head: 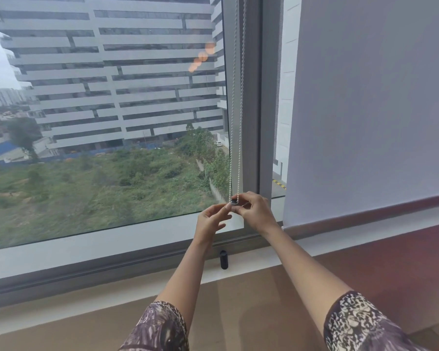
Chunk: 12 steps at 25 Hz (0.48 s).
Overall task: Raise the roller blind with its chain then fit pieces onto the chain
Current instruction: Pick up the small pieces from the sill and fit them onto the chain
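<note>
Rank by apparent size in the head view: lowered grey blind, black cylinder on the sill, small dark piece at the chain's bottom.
1. Lowered grey blind, largest by far.
2. Black cylinder on the sill.
3. Small dark piece, partly hidden by fingers, so its full size is unsure.

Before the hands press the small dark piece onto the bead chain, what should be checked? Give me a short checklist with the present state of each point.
1. Window on the left uncovered, blind there raised: ok.
2. Bead chain hangs straight along the frame: ok.
3. Right hand holds the small dark piece at the chain's bottom loop: ok.
4. Left hand steadies the piece with its fingertips: ok.
5. Piece seated on the beads: cannot tell, too small.
6. Black cylinder on the sill is within reach below the hands: ok.
</note>
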{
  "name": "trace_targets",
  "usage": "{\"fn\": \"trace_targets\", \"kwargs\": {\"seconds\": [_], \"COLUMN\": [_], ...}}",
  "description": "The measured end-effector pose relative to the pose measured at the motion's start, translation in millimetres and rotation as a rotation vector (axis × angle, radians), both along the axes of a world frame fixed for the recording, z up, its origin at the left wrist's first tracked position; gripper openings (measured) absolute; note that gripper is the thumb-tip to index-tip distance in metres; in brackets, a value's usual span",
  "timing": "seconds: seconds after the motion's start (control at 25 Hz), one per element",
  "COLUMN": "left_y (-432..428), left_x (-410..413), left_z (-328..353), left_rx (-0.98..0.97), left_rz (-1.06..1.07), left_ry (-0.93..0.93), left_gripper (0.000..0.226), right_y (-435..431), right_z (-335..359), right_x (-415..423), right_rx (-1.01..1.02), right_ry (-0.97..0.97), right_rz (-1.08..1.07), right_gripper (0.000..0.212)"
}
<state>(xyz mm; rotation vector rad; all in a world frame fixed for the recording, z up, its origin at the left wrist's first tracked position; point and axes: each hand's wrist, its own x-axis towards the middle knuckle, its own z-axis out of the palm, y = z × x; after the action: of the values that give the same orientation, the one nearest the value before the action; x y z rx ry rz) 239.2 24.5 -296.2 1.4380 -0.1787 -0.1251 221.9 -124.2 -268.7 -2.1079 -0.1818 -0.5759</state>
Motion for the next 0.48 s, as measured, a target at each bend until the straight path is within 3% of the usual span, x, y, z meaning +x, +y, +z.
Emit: {"fn": "trace_targets", "kwargs": {"seconds": [0.2, 0.48], "left_y": [15, 22], "left_x": [5, 0], "left_z": [-39, -87], "left_rx": [0.186, 0.465], "left_rz": [0.122, 0.197], "left_ry": [0.019, -0.008], "left_gripper": [0.021, 0.022], "right_y": [-3, 1], "right_z": [2, -2], "right_x": [4, 11], "right_rx": [0.02, 0.032], "right_ry": [0.027, 0.021], "right_rz": [0.008, 0.037], "right_gripper": [0.026, 0.025]}}
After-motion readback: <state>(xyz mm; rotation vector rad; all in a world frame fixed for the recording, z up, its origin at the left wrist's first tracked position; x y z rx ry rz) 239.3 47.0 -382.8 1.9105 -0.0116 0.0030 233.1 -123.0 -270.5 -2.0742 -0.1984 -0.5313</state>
